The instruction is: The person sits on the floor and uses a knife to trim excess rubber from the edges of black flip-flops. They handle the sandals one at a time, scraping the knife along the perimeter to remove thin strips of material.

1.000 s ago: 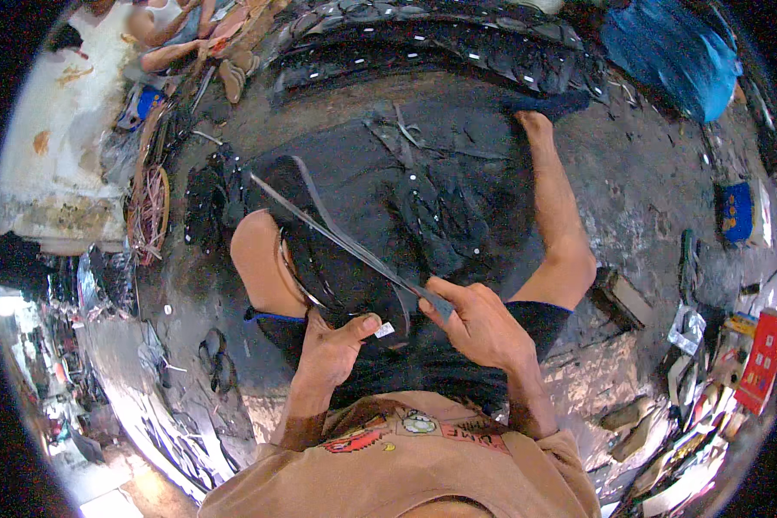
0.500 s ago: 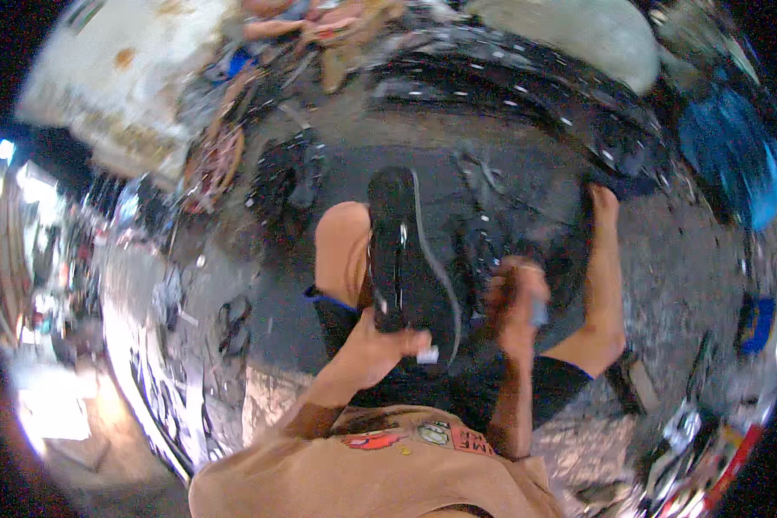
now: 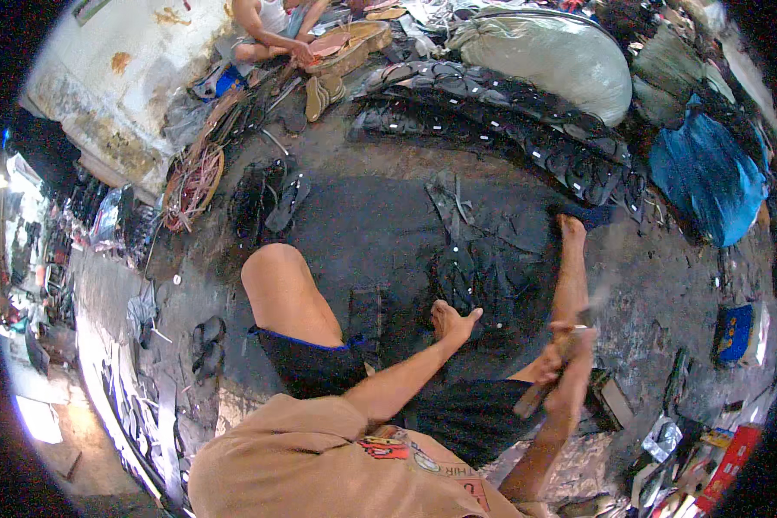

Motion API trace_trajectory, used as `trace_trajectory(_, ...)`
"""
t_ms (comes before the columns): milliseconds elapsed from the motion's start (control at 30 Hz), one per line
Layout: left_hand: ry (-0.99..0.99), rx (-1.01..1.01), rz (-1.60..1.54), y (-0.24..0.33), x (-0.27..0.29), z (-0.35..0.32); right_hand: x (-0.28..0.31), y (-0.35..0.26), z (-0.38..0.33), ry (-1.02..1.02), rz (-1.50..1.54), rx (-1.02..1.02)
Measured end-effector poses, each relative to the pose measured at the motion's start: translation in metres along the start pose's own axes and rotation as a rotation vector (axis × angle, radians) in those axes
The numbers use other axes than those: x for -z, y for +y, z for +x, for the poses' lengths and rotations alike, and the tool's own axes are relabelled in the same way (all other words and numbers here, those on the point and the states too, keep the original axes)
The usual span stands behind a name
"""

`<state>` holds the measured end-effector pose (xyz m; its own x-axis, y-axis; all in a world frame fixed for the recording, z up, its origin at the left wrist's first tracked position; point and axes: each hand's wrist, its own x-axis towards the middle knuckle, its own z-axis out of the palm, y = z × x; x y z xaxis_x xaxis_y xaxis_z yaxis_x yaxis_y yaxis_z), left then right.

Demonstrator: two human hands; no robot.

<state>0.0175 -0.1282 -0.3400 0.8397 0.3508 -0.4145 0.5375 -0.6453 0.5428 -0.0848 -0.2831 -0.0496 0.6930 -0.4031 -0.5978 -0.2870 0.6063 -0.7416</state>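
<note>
My left hand [image 3: 453, 323] reaches to the near end of a loose pile of black strappy sandals [image 3: 470, 274] on the dark mat [image 3: 354, 216]. Its thumb is spread away from the fingers, and the fingertips meet the dark pile. Out by my right knee, my right hand [image 3: 568, 367] is closed round a tool with a wooden-looking handle [image 3: 533, 399]. The tool's upper end is blurred, so its kind does not show. A dark rectangular piece [image 3: 367, 312] lies or stands beside my left knee.
Black sandals with white tags [image 3: 483, 108] form long rows beyond the mat. More sandals [image 3: 272, 198] lie at left. Behind sit a pale sack [image 3: 548, 73] and a blue bag [image 3: 708, 177]. Another person [image 3: 276, 34] works by a wooden block [image 3: 354, 53]. A blue box [image 3: 734, 334] is at right.
The long black sole-shaped thing has left my left hand, which has moved right to the sandal pile. My right hand has moved right and nearer to me. My view has shifted.
</note>
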Motion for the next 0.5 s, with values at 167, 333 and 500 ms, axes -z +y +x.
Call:
trace_trajectory(167,-0.020,0.217,-0.168,0.016,0.011,0.015,-0.014,0.073,-0.006,-0.230,-0.094,-0.119)
trace_trajectory(333,-0.093,-0.046,-0.349,0.027,0.033,0.054,-0.015,0.082,0.015,-0.049,-0.190,-0.020)
trace_trajectory(500,-0.182,-0.046,-0.722,0.003,0.095,0.071,-0.022,0.082,-0.011,-0.160,-0.554,0.293)
